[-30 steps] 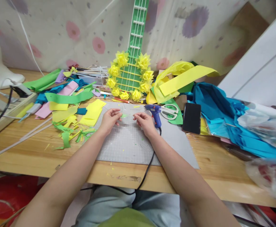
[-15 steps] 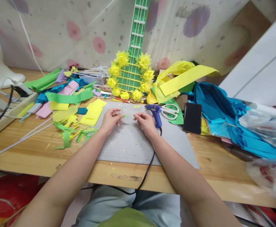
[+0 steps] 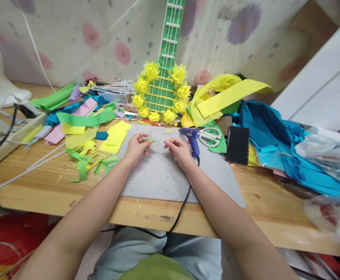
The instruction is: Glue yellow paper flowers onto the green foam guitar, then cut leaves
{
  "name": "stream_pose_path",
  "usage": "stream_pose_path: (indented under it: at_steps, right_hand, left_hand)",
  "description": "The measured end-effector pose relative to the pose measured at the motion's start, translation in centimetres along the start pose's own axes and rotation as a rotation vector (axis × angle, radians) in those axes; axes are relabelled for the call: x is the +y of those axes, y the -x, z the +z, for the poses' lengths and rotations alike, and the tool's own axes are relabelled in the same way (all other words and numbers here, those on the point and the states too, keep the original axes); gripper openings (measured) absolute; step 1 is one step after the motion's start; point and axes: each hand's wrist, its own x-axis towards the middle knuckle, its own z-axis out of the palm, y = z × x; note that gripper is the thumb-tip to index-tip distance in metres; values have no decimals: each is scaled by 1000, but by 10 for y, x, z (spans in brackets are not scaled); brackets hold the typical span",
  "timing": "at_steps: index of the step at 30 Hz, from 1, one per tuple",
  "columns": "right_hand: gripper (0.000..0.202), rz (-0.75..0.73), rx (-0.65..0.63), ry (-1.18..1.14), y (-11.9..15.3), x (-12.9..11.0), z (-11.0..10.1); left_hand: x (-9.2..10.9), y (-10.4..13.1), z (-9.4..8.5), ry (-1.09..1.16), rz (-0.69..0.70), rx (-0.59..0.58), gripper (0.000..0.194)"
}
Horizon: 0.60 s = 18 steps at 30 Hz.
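Observation:
Above the grey cutting mat [image 3: 158, 179], my left hand [image 3: 138, 147] pinches a small green piece [image 3: 150, 139] between thumb and fingertips. My right hand [image 3: 178, 148] is closed in a pinch just to the right, with a small gap between the two hands. Whatever its fingertips hold is too small to make out. The blue glue gun [image 3: 192, 140] lies beside my right hand, its black cord running down under my right forearm. Behind the hands stands a green guitar shape [image 3: 161, 93] ringed with yellow paper flowers [image 3: 177, 74].
White-handled scissors [image 3: 209, 137] and a black phone [image 3: 238, 145] lie right of the glue gun. Blue paper [image 3: 263, 124] is heaped at the right. Yellow sheets [image 3: 115, 137] and green scraps [image 3: 82, 169] cover the left side, near a power strip [image 3: 18, 132].
The green piece at my left fingertips shows a little more and sits slightly higher. Both hands have otherwise hardly moved.

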Motion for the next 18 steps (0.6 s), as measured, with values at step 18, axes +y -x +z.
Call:
stream_pose_path:
  at_steps: [18]
  right_hand:
    - [33,79,67,-92,-3,1,-9]
  left_hand:
    - [51,-37,-7,-628,-221,-529,45]
